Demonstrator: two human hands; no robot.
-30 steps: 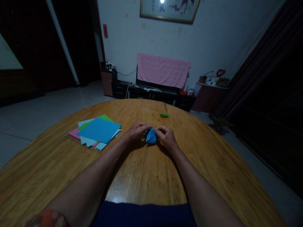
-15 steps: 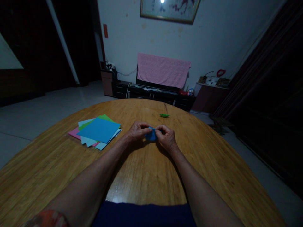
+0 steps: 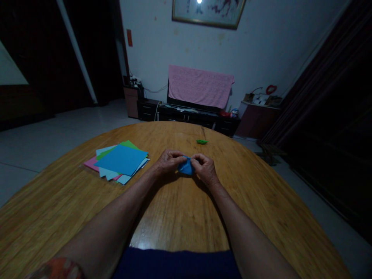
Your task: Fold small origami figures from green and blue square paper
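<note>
A small piece of folded blue paper (image 3: 186, 167) is held between my two hands over the middle of the wooden table (image 3: 186, 217). My left hand (image 3: 169, 161) pinches its upper left edge between thumb and fingers. On the other side, my right hand (image 3: 205, 168) grips the upper right edge in the same way. The paper's lower part hangs free below the thumbs, and its exact folds are too small to make out. Beyond my hands lies a small folded green paper shape (image 3: 202, 142), long and pointed at both ends.
To the left is a fanned stack of coloured paper sheets, a blue sheet (image 3: 122, 159) on top. Past the table's far edge stands a low black cabinet (image 3: 186, 114), with a pink cloth (image 3: 200, 86) draped over a screen-like object. A dark curtain (image 3: 302, 73) hangs at the right.
The lower part of the blue paper has spread slightly and tilted, showing a lighter face. Both hands stay in nearly the same place with their pinch kept.
</note>
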